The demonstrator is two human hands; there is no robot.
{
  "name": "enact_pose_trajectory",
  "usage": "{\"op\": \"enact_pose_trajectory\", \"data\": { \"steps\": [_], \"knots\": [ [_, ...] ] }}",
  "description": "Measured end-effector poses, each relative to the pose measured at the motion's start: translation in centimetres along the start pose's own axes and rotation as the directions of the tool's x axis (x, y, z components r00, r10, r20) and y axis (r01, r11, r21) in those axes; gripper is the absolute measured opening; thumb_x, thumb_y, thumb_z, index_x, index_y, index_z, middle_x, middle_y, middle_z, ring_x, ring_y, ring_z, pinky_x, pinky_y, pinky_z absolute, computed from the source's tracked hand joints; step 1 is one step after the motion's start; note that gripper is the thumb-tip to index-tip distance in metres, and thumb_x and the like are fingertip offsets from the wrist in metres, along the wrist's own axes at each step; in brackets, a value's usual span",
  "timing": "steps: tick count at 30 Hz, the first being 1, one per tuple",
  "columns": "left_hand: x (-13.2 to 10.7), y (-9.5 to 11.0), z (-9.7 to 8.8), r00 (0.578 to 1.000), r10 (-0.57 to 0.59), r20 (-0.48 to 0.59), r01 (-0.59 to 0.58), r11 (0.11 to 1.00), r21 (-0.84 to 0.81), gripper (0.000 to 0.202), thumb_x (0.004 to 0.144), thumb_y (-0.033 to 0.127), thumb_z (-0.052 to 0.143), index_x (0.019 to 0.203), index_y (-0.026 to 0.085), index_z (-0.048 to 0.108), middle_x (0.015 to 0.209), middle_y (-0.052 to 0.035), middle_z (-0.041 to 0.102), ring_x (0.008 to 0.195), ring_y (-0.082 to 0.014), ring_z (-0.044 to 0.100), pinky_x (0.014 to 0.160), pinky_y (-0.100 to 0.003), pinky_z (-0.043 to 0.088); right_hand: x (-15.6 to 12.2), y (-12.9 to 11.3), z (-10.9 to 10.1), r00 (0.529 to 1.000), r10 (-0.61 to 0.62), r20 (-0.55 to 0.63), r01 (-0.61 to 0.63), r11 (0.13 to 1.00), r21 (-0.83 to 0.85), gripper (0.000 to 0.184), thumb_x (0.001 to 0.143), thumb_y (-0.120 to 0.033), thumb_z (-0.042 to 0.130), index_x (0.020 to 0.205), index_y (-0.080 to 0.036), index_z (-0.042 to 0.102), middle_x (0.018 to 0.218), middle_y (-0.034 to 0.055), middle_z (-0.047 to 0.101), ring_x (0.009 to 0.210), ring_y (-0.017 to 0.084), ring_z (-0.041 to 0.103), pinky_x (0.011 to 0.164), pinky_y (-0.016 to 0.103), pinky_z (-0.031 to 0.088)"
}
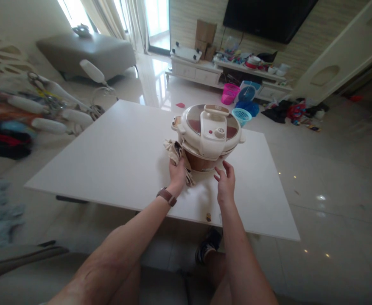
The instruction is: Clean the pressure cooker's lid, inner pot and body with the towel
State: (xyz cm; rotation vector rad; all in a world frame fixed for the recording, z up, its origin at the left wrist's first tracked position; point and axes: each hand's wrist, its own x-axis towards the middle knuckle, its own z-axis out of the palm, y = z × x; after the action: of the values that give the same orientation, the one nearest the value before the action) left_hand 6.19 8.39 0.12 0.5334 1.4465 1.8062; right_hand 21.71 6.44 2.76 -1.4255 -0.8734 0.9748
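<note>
A cream and brown electric pressure cooker (205, 135) stands upright on the white table (118, 148), its lid on. My left hand (177, 171) is closed around a crumpled beige cloth (174, 151) with dark patches, held against the cooker's left side. In front of the cooker, toward its right, my right hand (226, 182) is raised with its fingers apart and slightly curled, and nothing is in it. A brown strap watch (166, 197) circles my left wrist.
A small brown object (208, 217) lies at the table's near edge. Beyond the table are a pink basket (230, 93), a light blue basket (241, 116) and a white TV cabinet (192, 72). A pendant lamp arm (92, 71) stands at the left.
</note>
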Motion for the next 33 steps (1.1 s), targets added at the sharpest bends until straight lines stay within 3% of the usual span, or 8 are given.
{"op": "enact_pose_trajectory", "data": {
  "steps": [3, 6, 12, 18, 24, 26, 31, 33],
  "knots": [
    [2.6, 0.7, -0.4, 0.993, 0.012, -0.120, -0.016, 0.999, -0.033, 0.040, 0.094, 0.018, 0.064, 0.133, 0.016, 0.068, 0.146, -0.0133, 0.071, 0.137, -0.0259, 0.066, 0.122, -0.043, 0.047, 0.1, 0.2, 0.0, 1.000, 0.009, 0.004, -0.009, 1.000, 0.000, 0.055, 0.073, -0.044, 0.068, 0.125, -0.028, 0.064, 0.145, 0.0067, 0.064, 0.118, 0.025, 0.066, 0.087, 0.038, 0.056],
    [3.4, 1.6, -0.7, 0.972, 0.160, -0.169, -0.167, 0.985, -0.030, 0.039, 0.094, 0.022, 0.066, 0.132, 0.014, 0.069, 0.146, -0.0160, 0.070, 0.138, -0.0258, 0.065, 0.125, -0.043, 0.044, 0.1, 0.4, 0.1, 1.000, 0.010, 0.013, -0.010, 1.000, -0.006, 0.056, 0.073, -0.044, 0.068, 0.127, -0.028, 0.064, 0.145, 0.0072, 0.064, 0.117, 0.025, 0.066, 0.087, 0.038, 0.055],
    [2.3, 1.8, -0.5, 0.945, 0.302, 0.126, -0.300, 0.953, -0.035, 0.052, 0.086, 0.037, 0.082, 0.135, 0.025, 0.069, 0.143, -0.0093, 0.072, 0.146, -0.0287, 0.059, 0.128, -0.044, 0.041, 0.0, 0.6, 0.1, 1.000, 0.011, 0.029, -0.010, 1.000, -0.025, 0.055, 0.072, -0.045, 0.067, 0.124, -0.027, 0.065, 0.140, 0.0073, 0.066, 0.113, 0.025, 0.066, 0.084, 0.036, 0.055],
    [4.0, 0.9, -0.8, 0.996, 0.036, 0.078, -0.030, 0.997, -0.069, 0.043, 0.089, 0.025, 0.078, 0.131, 0.021, 0.072, 0.145, -0.0122, 0.071, 0.144, -0.0272, 0.061, 0.128, -0.043, 0.041, -0.3, 0.6, 0.0, 0.999, 0.002, 0.044, 0.000, 0.999, -0.040, 0.058, 0.075, -0.048, 0.069, 0.127, -0.025, 0.065, 0.131, 0.0079, 0.070, 0.116, 0.026, 0.062, 0.087, 0.039, 0.055],
    [3.9, -0.1, -1.0, 0.946, -0.324, 0.010, 0.322, 0.937, -0.132, 0.041, 0.092, 0.020, 0.070, 0.132, 0.020, 0.069, 0.141, -0.0136, 0.073, 0.130, -0.0277, 0.071, 0.116, -0.050, 0.054, -0.2, 0.8, 0.1, 0.999, 0.017, 0.029, -0.017, 0.999, -0.030, 0.060, 0.072, -0.051, 0.071, 0.126, -0.026, 0.067, 0.128, 0.0073, 0.071, 0.117, 0.027, 0.062, 0.087, 0.039, 0.055],
    [3.5, 0.3, -0.8, 0.961, -0.277, -0.004, 0.274, 0.950, -0.147, 0.039, 0.093, 0.020, 0.069, 0.132, 0.020, 0.070, 0.141, -0.0119, 0.074, 0.129, -0.0262, 0.072, 0.116, -0.049, 0.054, -0.1, 0.7, 0.1, 0.999, 0.020, 0.028, -0.019, 0.999, -0.028, 0.061, 0.071, -0.051, 0.071, 0.126, -0.025, 0.067, 0.126, 0.0073, 0.071, 0.117, 0.028, 0.062, 0.087, 0.040, 0.054],
    [2.7, 1.6, -0.1, 0.993, 0.117, 0.020, -0.113, 0.986, -0.120, 0.044, 0.091, 0.021, 0.074, 0.134, 0.022, 0.071, 0.149, -0.0088, 0.069, 0.144, -0.0241, 0.061, 0.127, -0.042, 0.043, -0.1, 0.6, 0.2, 0.999, 0.021, 0.032, -0.020, 1.000, -0.021, 0.062, 0.070, -0.051, 0.071, 0.126, -0.024, 0.066, 0.118, 0.0070, 0.072, 0.115, 0.028, 0.062, 0.086, 0.040, 0.054],
    [3.0, 1.7, 0.1, 0.990, 0.137, 0.026, -0.133, 0.983, -0.128, 0.044, 0.091, 0.023, 0.074, 0.135, 0.023, 0.070, 0.150, -0.0084, 0.068, 0.145, -0.0243, 0.060, 0.127, -0.042, 0.043, -0.2, 0.7, 0.3, 0.999, 0.020, 0.039, -0.019, 1.000, -0.021, 0.061, 0.072, -0.051, 0.071, 0.126, -0.025, 0.066, 0.113, 0.0058, 0.073, 0.112, 0.027, 0.064, 0.085, 0.039, 0.053]
  ]
}}
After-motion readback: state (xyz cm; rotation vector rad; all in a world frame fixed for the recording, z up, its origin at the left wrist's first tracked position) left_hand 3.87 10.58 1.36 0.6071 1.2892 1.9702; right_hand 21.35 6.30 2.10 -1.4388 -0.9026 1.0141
